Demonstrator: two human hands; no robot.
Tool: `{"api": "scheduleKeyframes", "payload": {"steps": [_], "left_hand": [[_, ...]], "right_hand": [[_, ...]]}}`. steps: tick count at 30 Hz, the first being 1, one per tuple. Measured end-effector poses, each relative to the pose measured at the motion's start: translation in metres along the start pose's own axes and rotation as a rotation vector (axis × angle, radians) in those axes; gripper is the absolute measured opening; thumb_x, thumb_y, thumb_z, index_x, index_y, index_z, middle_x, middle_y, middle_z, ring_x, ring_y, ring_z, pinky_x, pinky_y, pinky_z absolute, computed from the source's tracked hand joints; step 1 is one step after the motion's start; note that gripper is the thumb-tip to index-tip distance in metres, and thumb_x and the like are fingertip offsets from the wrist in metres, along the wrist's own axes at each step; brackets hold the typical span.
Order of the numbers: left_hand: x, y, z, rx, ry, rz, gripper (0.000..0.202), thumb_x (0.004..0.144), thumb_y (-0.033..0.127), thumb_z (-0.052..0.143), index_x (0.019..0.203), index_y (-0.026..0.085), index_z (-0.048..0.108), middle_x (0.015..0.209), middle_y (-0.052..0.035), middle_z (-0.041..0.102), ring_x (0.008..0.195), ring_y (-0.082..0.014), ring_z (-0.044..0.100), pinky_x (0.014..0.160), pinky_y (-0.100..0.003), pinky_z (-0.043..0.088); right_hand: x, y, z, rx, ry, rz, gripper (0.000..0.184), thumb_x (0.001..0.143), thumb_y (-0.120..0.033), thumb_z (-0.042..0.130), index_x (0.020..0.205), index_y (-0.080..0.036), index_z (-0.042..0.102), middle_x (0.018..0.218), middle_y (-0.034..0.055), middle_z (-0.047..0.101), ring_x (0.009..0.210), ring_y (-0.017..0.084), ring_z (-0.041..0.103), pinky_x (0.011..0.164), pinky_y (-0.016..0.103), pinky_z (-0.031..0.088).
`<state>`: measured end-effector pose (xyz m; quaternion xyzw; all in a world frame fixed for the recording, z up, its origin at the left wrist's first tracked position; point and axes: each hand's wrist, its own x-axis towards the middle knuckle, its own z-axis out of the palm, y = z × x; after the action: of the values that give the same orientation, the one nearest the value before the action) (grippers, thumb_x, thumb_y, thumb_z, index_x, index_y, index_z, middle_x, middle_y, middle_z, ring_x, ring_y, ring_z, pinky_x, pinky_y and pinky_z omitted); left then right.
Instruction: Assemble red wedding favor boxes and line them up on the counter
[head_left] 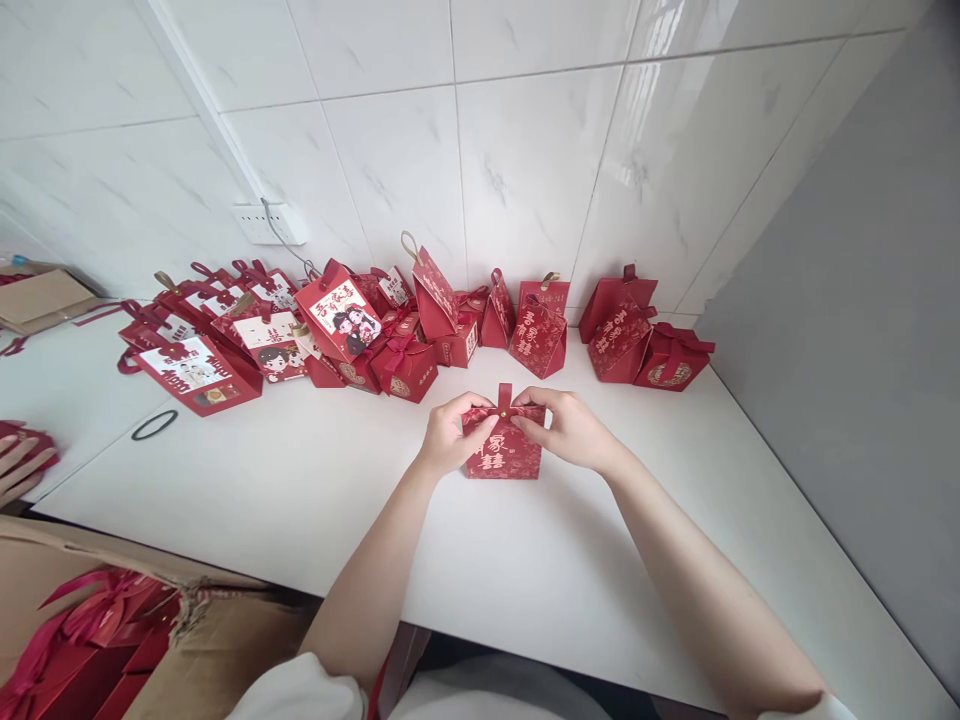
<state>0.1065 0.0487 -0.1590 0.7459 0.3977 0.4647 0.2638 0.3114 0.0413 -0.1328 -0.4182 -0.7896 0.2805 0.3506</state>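
A red gift box (502, 455) with pale printed characters stands upright on the white table in front of me. From its top edge rises a red ribbon loop (505, 396), with a small gold stud at the base. My left hand (453, 432) pinches the box's top edge on the left of the loop, thumb in front and fingers behind. On the other side, my right hand (564, 425) grips the same edge in the same way. The fingertips behind the box are hidden.
Red gift boxes (405, 365) stand along the tiled wall. A black ring (154, 425) lies on the table (300, 480). At left is another person's hand (22, 465) on a red item. A cardboard carton (225, 650) of red boxes sits at lower left; a grey panel (847, 300) borders the right.
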Motion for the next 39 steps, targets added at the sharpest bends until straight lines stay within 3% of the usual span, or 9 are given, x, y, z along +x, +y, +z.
{"api": "scheduleKeyframes", "payload": {"steps": [5, 15, 23, 32, 39], "left_hand": [[0.000, -0.004, -0.001, -0.020, -0.054, -0.005, 0.017, 0.081, 0.023, 0.063, 0.097, 0.018, 0.059, 0.091, -0.0037, 0.065, 0.083, -0.0157, 0.064, 0.080, -0.027, 0.051], [-0.001, -0.008, 0.005, -0.017, 0.013, 0.021, 0.017, 0.083, 0.025, 0.063, 0.098, 0.020, 0.057, 0.094, -0.0045, 0.064, 0.091, -0.0165, 0.062, 0.086, -0.029, 0.049], [-0.001, -0.008, 0.008, -0.050, 0.090, -0.016, 0.012, 0.083, 0.030, 0.064, 0.088, 0.018, 0.062, 0.085, -0.0038, 0.066, 0.082, -0.0159, 0.063, 0.078, -0.028, 0.050], [-0.003, -0.005, 0.011, 0.046, 0.188, -0.003, 0.019, 0.083, 0.036, 0.063, 0.075, 0.018, 0.063, 0.074, -0.0022, 0.064, 0.071, -0.0149, 0.060, 0.071, -0.028, 0.048], [-0.003, -0.008, 0.017, 0.157, 0.278, 0.007, 0.022, 0.082, 0.035, 0.064, 0.066, 0.020, 0.060, 0.066, -0.0001, 0.061, 0.064, -0.0137, 0.057, 0.065, -0.027, 0.046]], "right_hand": [[0.000, 0.001, 0.002, -0.024, 0.003, -0.009, 0.008, 0.086, -0.026, 0.054, 0.082, -0.021, 0.059, 0.071, -0.0026, 0.062, 0.061, 0.013, 0.052, 0.062, 0.026, 0.041], [0.003, 0.010, 0.005, -0.145, 0.003, -0.123, 0.018, 0.092, -0.026, 0.047, 0.078, -0.021, 0.057, 0.067, -0.0005, 0.057, 0.060, 0.014, 0.049, 0.063, 0.027, 0.041], [0.002, 0.009, 0.002, -0.021, 0.068, -0.074, 0.013, 0.090, -0.029, 0.054, 0.091, -0.022, 0.065, 0.085, 0.0008, 0.068, 0.069, 0.015, 0.058, 0.066, 0.026, 0.044], [0.001, 0.004, 0.006, -0.054, 0.093, -0.020, 0.016, 0.090, -0.030, 0.052, 0.085, -0.022, 0.065, 0.079, 0.0008, 0.069, 0.066, 0.015, 0.059, 0.064, 0.027, 0.044], [0.003, 0.003, 0.016, -0.156, 0.198, 0.053, 0.016, 0.087, -0.030, 0.055, 0.074, -0.023, 0.062, 0.071, 0.0000, 0.067, 0.061, 0.016, 0.056, 0.064, 0.028, 0.042]]}}
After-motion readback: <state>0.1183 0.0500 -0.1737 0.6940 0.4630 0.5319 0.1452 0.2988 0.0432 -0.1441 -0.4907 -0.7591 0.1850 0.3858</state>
